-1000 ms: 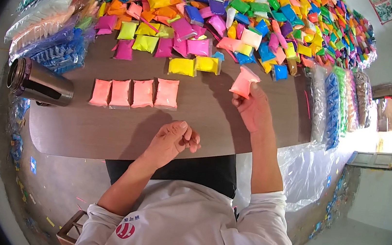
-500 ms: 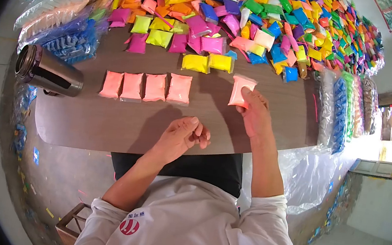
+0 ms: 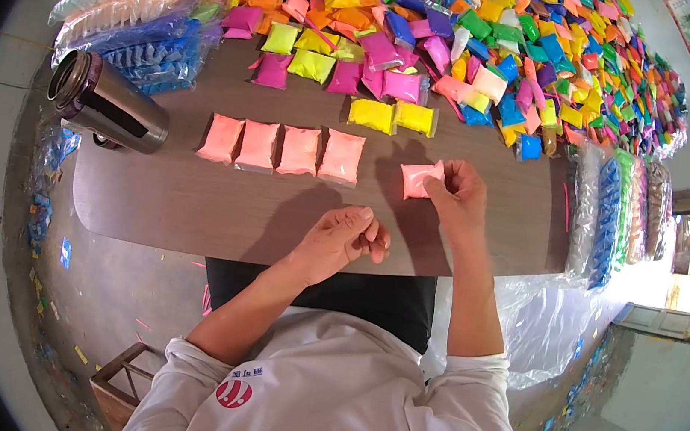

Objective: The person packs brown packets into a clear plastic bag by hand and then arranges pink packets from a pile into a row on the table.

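My right hand (image 3: 462,202) pinches a small pink clay packet (image 3: 420,179) between thumb and fingers, tilted sideways at the right of the tabletop. My left hand (image 3: 348,237) hovers near the front edge of the table, its fingers loosely curled with nothing visible in them. To its upper left lies a row of several similar pink packets (image 3: 299,151), upright and side by side. Two yellow packets (image 3: 372,115) lie end to end behind the gap between the row and my right hand.
A large heap of packets in many colours (image 3: 504,45) covers the back of the brown table (image 3: 174,203). At the left stand a steel tumbler (image 3: 121,106) and bagged packet strips (image 3: 154,54). More packet strips (image 3: 608,213) hang over the right edge.
My right hand has turned the pink packet from upright to sideways, its fingers shifting to the packet's right end. The view has shifted slightly; my left hand keeps its pose.
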`<state>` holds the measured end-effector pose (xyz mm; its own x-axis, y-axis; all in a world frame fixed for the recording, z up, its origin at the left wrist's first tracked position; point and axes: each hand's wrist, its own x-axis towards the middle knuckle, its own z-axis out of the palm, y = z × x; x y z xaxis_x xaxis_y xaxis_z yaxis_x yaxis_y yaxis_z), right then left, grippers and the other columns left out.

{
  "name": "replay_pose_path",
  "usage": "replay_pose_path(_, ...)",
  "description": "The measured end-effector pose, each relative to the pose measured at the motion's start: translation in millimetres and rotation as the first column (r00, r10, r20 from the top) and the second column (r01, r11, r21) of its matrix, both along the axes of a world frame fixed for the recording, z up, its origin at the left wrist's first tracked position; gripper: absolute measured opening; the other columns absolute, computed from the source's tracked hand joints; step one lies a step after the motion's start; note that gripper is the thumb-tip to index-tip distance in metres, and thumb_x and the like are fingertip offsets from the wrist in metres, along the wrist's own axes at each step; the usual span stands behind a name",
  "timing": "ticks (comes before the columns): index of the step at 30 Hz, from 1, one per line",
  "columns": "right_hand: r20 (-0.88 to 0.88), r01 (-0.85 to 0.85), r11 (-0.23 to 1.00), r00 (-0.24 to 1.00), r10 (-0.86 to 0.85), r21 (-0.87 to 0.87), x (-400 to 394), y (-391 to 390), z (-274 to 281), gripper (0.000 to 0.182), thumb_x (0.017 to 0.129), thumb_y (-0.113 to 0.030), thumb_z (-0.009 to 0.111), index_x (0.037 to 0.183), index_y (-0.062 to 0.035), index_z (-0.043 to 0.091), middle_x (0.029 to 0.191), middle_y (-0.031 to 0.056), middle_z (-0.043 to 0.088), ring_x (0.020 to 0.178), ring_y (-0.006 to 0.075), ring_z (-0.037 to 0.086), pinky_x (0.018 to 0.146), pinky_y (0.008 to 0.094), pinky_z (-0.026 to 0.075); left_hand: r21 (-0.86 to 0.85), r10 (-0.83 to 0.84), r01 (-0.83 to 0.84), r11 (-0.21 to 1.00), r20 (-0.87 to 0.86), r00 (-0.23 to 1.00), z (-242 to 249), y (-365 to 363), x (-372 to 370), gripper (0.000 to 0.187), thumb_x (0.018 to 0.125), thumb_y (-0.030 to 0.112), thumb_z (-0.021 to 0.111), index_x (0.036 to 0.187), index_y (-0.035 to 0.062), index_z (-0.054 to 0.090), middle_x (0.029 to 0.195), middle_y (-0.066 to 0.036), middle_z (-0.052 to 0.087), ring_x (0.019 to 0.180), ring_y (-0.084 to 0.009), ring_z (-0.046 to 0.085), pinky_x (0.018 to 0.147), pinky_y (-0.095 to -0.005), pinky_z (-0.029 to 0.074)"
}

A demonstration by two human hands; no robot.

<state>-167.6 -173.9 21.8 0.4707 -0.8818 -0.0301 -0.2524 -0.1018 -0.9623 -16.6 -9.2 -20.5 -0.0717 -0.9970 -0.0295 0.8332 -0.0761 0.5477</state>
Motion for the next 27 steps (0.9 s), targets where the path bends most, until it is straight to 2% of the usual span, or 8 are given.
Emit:
replay_pose_path(4,0.056,0.092,0.996,0.994,-0.091,-0.021,12,12,-1,0.027,0.081,-0.006,0.068,0.107,0.0023,0.065,0.083,0.0054,0.067,0.072,0.0086,0.060,0.063,0.0250,0.048,0.008,0.016,-0.016,1.000,0.024,1.000,0,0,-1,0.040,0.108,0.037,0.044,0.084,0.0062,0.056,0.093,-0.012,0.065,0.081,-0.0189,0.063,0.079,-0.0331,0.048)
replay_pose_path(7,-0.029,0.044,0.998,0.999,-0.045,-0.040,8,10,-9,0.023,0.081,-0.009,0.070,0.102,0.0012,0.067,0.081,0.0070,0.068,0.071,0.0101,0.062,0.065,0.0269,0.050,-0.013,-0.006,0.005,1.000,-0.009,1.000,-4,0,0,0.036,0.107,0.032,0.045,0.087,0.0061,0.060,0.097,-0.014,0.064,0.082,-0.0188,0.065,0.093,-0.0396,0.051)
replay_pose_path(11,-0.178,-0.034,0.998,0.984,0.024,-0.053,8,17,-2,0.023,0.081,-0.016,0.076,0.094,0.0005,0.068,0.079,0.0102,0.071,0.070,0.0136,0.067,0.065,0.0292,0.053,-0.019,-0.003,0.002,1.000,-0.012,1.000,-2,-1,0,0.036,0.107,0.032,0.045,0.087,0.0060,0.060,0.097,-0.014,0.064,0.083,-0.0186,0.065,0.093,-0.0395,0.051)
replay_pose_path(14,-0.292,-0.036,0.977,0.956,-0.027,-0.208,16,25,-2,0.027,0.080,-0.023,0.080,0.092,-0.0006,0.068,0.075,0.0107,0.070,0.067,0.0177,0.068,0.063,0.0311,0.053,-0.010,-0.001,0.001,1.000,-0.006,1.000,-1,-1,-1,0.037,0.107,0.034,0.045,0.087,0.0058,0.059,0.095,-0.013,0.064,0.083,-0.0185,0.064,0.088,-0.0369,0.050)
replay_pose_path(16,-0.283,-0.049,0.969,0.959,-0.022,-0.243,25,28,-2,0.027,0.081,-0.024,0.079,0.091,-0.0020,0.068,0.074,0.0114,0.070,0.065,0.0205,0.068,0.063,0.0322,0.053,-0.013,0.017,-0.016,1.000,0.007,1.000,1,-1,-3,0.039,0.107,0.037,0.046,0.085,0.0057,0.056,0.094,-0.012,0.064,0.080,-0.0183,0.063,0.078,-0.0321,0.047)
replay_pose_path(19,-0.298,-0.092,0.946,0.955,-0.005,-0.310,37,29,0,0.025,0.083,-0.026,0.078,0.090,-0.0039,0.067,0.074,0.0114,0.070,0.064,0.0241,0.068,0.061,0.0345,0.053,-0.041,-0.019,0.017,0.999,-0.036,0.999,-4,-1,-1,0.037,0.107,0.033,0.045,0.088,0.0058,0.060,0.096,-0.014,0.064,0.086,-0.0196,0.064,0.090,-0.0389,0.049)
replay_pose_path(23,-0.382,-0.103,0.937,0.924,-0.034,-0.334,45,27,1,0.025,0.086,-0.028,0.075,0.087,-0.0048,0.066,0.076,0.0114,0.070,0.066,0.0285,0.068,0.061,0.0382,0.053,-0.035,-0.017,0.016,0.999,-0.034,0.999,-1,-1,0,0.036,0.107,0.033,0.045,0.088,0.0059,0.060,0.095,-0.014,0.064,0.085,-0.0195,0.063,0.090,-0.0394,0.049)
replay_pose_path(27,-0.304,-0.077,0.872,0.949,-0.085,-0.483,46,26,-10,0.032,0.087,-0.031,0.076,0.082,-0.0029,0.063,0.064,0.0107,0.063,0.057,0.0257,0.062,0.055,0.0362,0.048,-0.028,-0.009,0.008,1.000,-0.042,0.999,-2,-1,-1,0.036,0.107,0.032,0.046,0.087,0.0057,0.059,0.095,-0.014,0.063,0.084,-0.0192,0.063,0.090,-0.0399,0.049)
